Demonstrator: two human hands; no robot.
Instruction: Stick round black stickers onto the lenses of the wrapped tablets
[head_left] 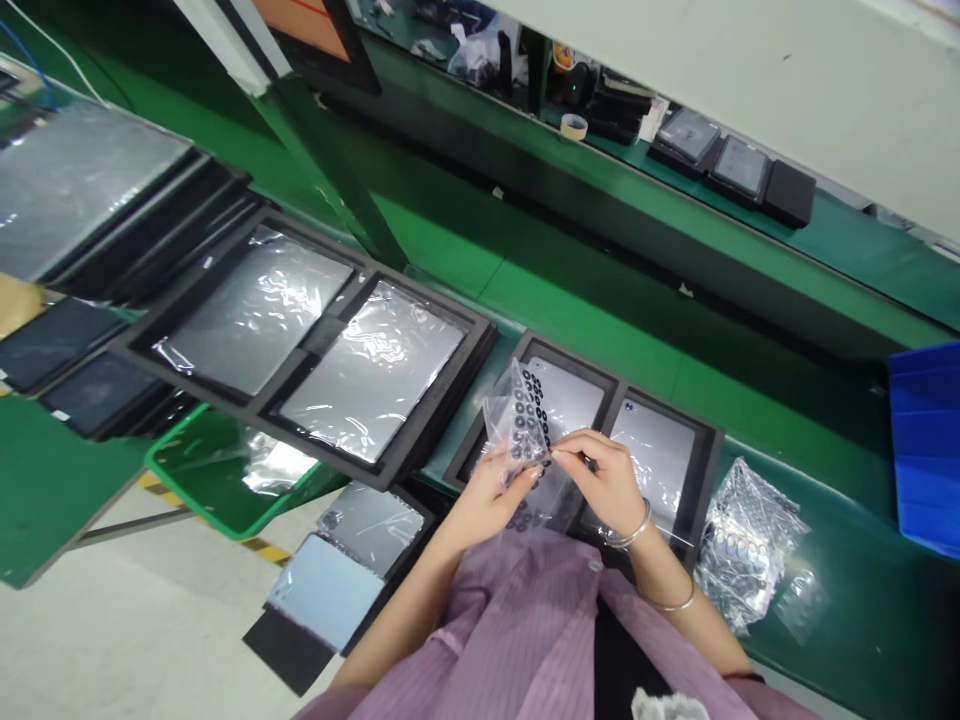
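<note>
My left hand (491,497) grips a clear plastic sheet (520,412) that carries rows of small black rings. Thumb and finger of my right hand (606,480) are pinched together at the sheet's right edge, by the rings; what lies between the fingertips is too small to make out. Both hands are over a black foam tray (707,478) with two silver panels. The right panel (654,450) has a small round dark spot at its top left corner. The left one (574,395) is partly hidden by the sheet and my hands.
Left of the hands, a larger black tray (259,405) holds two film-wrapped panels. Clear plastic bags (742,540) lie on the right, near a blue bin (926,445). A green basket (199,490) stands lower left. A shelf (847,235) runs behind.
</note>
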